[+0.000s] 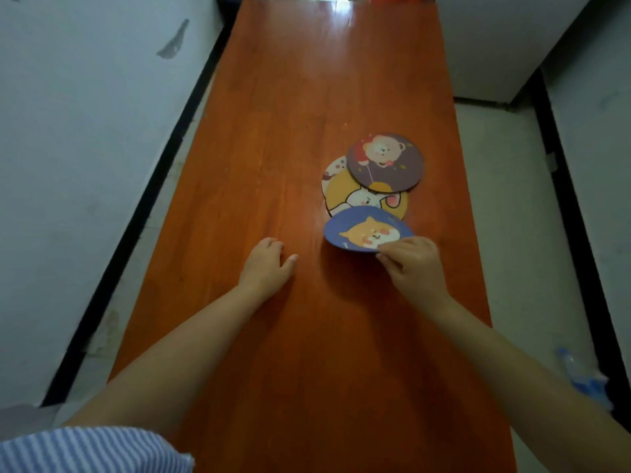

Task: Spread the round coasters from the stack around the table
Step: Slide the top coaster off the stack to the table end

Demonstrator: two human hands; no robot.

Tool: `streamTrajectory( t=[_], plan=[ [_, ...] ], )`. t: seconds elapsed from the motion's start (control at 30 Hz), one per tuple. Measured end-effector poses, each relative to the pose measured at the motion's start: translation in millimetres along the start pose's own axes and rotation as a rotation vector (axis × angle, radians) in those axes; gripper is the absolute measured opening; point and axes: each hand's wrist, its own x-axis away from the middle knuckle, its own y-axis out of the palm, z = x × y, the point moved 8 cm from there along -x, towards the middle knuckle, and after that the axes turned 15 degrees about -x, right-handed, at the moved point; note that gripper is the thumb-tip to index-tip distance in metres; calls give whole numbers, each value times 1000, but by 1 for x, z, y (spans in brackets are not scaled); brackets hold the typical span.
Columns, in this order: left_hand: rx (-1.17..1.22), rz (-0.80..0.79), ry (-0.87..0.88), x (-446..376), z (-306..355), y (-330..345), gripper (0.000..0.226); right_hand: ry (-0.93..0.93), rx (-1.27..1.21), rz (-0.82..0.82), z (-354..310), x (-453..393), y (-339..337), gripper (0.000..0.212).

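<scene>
Four round coasters overlap on the right half of the orange table (273,131): purple coaster (386,162) topmost, yellow coaster (365,199) and white coaster (333,170) beneath. Right hand (411,266) pinches the tilted blue coaster (365,230) by its near edge; left hand (266,264) rests loosely curled on the tabletop, holding nothing.

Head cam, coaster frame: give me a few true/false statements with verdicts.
1. The right hand pinches the blue coaster by its near edge. True.
2. The left hand holds a coaster. False: it is empty, resting on the table.
3. The purple bear coaster lies on top of the yellow coaster. True.
4. All coasters lie apart from each other. False: the purple, yellow and a white coaster overlap in a loose pile.
5. The pile sits on the left half of the table. False: it is right of centre.
</scene>
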Motion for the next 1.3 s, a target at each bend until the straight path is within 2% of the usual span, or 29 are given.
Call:
streamTrajectory(
  t=[0.07,0.17,0.23,0.3,0.37,0.43,0.5,0.57,0.63,0.8,0.9,1.07,1.23,1.3],
  plan=[
    [126,-41,-16,31,1,3,41,52,13,-17,-18,45,7,15],
    [540,-325,-98,86,6,36,34,105,-26,-46,-52,108,25,20],
    [742,-489,-168,123,7,59,21,141,-54,-70,-75,141,38,20],
    [771,-551,-152,152,0,78,11,148,-84,-119,-101,173,52,14],
    [660,-566,-87,173,-13,90,9,168,-63,-185,-120,204,65,13],
    [546,-555,-19,185,-28,95,11,333,-60,-185,-116,232,71,21],
    [450,-527,38,193,-42,97,14,597,-24,-137,-97,253,69,34],
    [357,-488,80,198,-50,96,17,815,44,-175,-81,264,71,50],
    [310,-416,90,202,-55,94,24,914,32,-216,-79,263,77,57],
    [356,-216,12,209,-67,87,26,1095,-77,-20,-82,254,78,33],
    [342,-133,-10,208,-70,81,22,1061,-61,1,-82,244,75,19],
    [344,0,-18,191,-59,56,26,974,-145,75,-79,218,74,17],
    [291,17,-18,183,-64,63,19,1009,-174,-3,-69,222,84,16],
    [262,31,-18,185,-65,68,20,989,-151,-75,-65,222,88,7]
  ],
)
